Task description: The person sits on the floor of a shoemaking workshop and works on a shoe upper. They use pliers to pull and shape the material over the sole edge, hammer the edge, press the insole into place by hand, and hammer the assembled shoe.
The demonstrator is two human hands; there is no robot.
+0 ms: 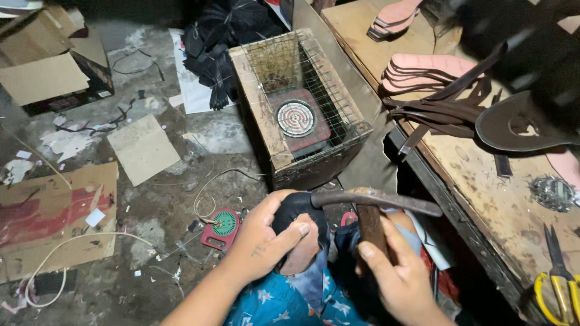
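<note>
Black leather piece (293, 211), domed over a brownish form and resting on the lap just below the wire-caged box (260, 102) (a wooden crate with a round heating coil (295, 118) inside). Clamped from below and left of the box by the left hand (266, 238): fingers curled around the leather, thumb pressed flat on its front edge. Gripped by the right hand (393, 271), below and right of the box: the wooden handle of a hammer (374, 199), fingers closed firmly around it. Long iron head laid across the top of the leather, touching it or all but touching (hard to tell which).

Judging by the shape: seemingly well on, with the leather already drawn smooth and rounded over the top of the form. Looks less settled at the lower edge, with a strip of brown showing under the thumb. Impossible to judge the hidden underside.

Right of the box, on the workbench (483, 187): stacks of pink insoles (417, 66), loose dark straps (435, 108) and a dark cut sole (513, 127), all separate and apparently unassembled (so probably plenty left). Further below and right of the box: yellow-handled scissors (559, 278), untouched. Left of the box, on the floor: a sheet of cardboard (142, 148). Just below its left corner: a red dial unit (225, 224) beside a pale cable.
</note>
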